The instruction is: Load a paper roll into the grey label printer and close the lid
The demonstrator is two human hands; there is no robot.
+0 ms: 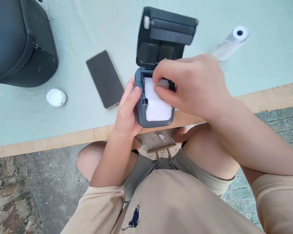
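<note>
No readable writing anywhere

Only a small dark horse-and-rider emblem (132, 218) on the beige shirt (175, 208), well below the fingers; no letters legible.
</note>
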